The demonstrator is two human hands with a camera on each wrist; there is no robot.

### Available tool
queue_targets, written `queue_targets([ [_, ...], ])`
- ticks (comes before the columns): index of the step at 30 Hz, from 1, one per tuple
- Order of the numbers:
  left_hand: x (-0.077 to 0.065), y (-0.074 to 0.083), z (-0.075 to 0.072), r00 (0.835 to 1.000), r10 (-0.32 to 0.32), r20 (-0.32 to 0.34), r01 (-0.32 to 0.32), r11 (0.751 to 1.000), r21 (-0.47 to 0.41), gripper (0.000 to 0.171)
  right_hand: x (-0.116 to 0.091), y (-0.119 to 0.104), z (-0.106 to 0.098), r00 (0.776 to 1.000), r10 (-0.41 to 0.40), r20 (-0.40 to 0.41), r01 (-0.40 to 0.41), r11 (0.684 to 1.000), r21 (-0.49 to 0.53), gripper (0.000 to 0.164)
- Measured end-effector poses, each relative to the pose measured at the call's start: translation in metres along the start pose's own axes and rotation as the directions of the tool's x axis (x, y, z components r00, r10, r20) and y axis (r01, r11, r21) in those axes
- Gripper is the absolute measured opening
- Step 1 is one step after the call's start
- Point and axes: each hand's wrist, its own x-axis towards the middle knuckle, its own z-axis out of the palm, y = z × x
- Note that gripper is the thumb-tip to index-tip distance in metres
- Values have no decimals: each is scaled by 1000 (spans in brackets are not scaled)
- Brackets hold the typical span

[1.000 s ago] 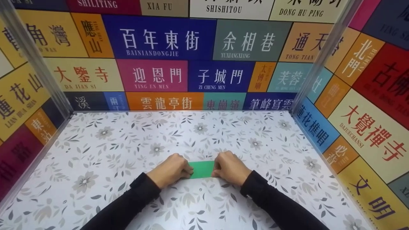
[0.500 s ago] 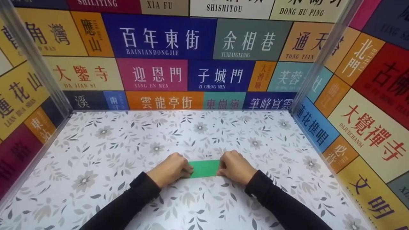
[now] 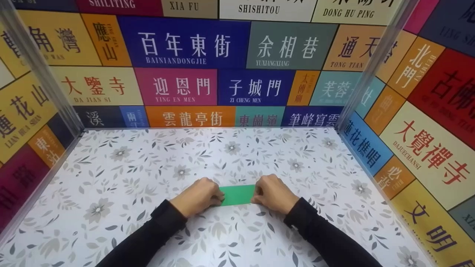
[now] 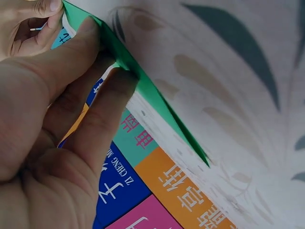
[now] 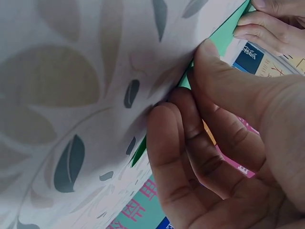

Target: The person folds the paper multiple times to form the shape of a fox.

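Observation:
A narrow green sheet of folded paper (image 3: pixel 238 195) lies low on the patterned tabletop, between both hands in the head view. My left hand (image 3: pixel 196 197) pinches its left end. In the left wrist view, the thumb (image 4: pixel 78 45) is on the green paper (image 4: pixel 164 112), whose layers part slightly toward its pointed end. My right hand (image 3: pixel 275 194) holds the right end with fingers curled. The right wrist view shows that thumb (image 5: pixel 212 59) against the paper (image 5: pixel 228 33), with fingertips low by the surface. Both ends of the paper are partly hidden by the hands.
The tabletop (image 3: pixel 148 163) has a white cover printed with grey leaves and flowers. Walls of coloured sign panels (image 3: pixel 185 42) stand at the back, left and right. Clear strips (image 3: pixel 374 63) run up the corners.
My right hand has slid a little to the right along the paper, so more green shows between the hands. The left hand has stayed in place.

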Motion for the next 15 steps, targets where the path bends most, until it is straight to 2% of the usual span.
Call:
queue_targets([
  [12,1,8,1,1000,18,-7,-17,993,120,5,-2,4,1,999,-27,-30,27,999,18,22],
  [15,3,10,3,1000,12,-15,-9,988,157,8,-3,3,1,999,-18,-27,19,1000,15,21],
])
